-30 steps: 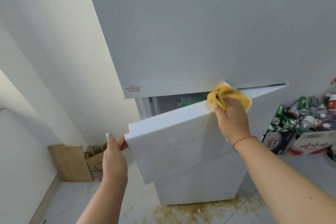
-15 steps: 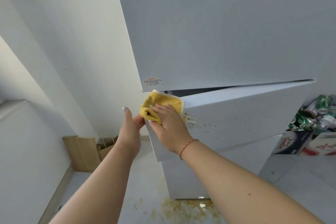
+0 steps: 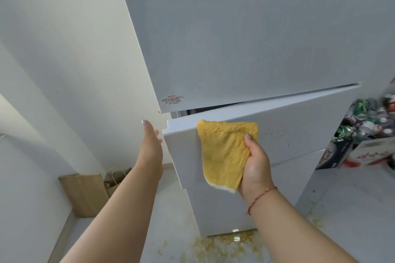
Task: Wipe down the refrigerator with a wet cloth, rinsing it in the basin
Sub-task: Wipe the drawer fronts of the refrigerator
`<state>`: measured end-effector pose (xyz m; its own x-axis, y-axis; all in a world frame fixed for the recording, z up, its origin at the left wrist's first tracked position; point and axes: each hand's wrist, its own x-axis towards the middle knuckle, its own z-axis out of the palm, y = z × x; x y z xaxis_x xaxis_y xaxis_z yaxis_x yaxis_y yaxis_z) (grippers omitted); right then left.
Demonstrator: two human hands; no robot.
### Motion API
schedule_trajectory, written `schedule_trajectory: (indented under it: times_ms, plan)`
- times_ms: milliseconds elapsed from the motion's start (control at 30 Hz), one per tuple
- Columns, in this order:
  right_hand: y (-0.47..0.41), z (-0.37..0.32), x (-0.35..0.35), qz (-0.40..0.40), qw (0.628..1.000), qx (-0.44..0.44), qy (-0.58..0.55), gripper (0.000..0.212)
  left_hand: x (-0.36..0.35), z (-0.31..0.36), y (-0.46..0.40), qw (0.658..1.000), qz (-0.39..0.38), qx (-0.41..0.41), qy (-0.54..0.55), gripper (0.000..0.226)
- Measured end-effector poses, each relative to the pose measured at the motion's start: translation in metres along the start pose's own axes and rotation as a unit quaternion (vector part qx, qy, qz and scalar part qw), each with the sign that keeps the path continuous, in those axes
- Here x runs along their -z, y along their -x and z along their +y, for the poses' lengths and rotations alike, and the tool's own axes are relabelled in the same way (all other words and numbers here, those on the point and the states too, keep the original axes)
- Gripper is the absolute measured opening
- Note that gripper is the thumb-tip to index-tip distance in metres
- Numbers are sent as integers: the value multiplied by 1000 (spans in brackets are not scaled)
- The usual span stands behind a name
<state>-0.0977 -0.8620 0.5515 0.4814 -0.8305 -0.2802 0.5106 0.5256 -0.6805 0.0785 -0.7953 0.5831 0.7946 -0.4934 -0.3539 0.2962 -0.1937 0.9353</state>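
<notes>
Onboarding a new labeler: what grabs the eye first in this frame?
The yellow cloth, gripped in the right hand, hangs against the front of the slightly open lower fridge door. The left hand reaches open toward that door's left edge. A yellowish-brown spill stains the floor below the fridge.

Yellow cloth, white brown-speckled refrigerator, brown paper bags.

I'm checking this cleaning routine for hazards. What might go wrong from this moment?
The yellowish spill on the floor below the fridge could cause a slip. The lower door stands ajar with the left hand by its edge; fingers might get pinched if it swings. The yellow cloth, held by the right hand, may smear the brown specks unless rinsed.
</notes>
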Motion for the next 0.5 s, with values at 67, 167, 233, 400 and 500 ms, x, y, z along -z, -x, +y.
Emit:
schedule_trajectory:
  times_ms: [67, 167, 233, 400, 500]
  plan:
    - [-1, -7, 7, 29, 999, 15, -34, 35, -6, -1, 4, 1000, -4, 7, 23, 79]
    - [0, -14, 15, 58, 995, 38, -70, 35, -17, 1, 9, 999, 3, 1, 34, 73]
    - [1, -17, 22, 62, 992, 49, -95, 36, -22, 2, 12, 999, -12, -14, 36, 63]
    - [1, -25, 37, 95, 982, 76, -143, 35, -26, 16, 10, 996, -37, -45, 72, 62]
    - [-4, -37, 50, 134, 973, 89, -167, 35, -32, 20, -5, 997, 7, -26, 73, 65]
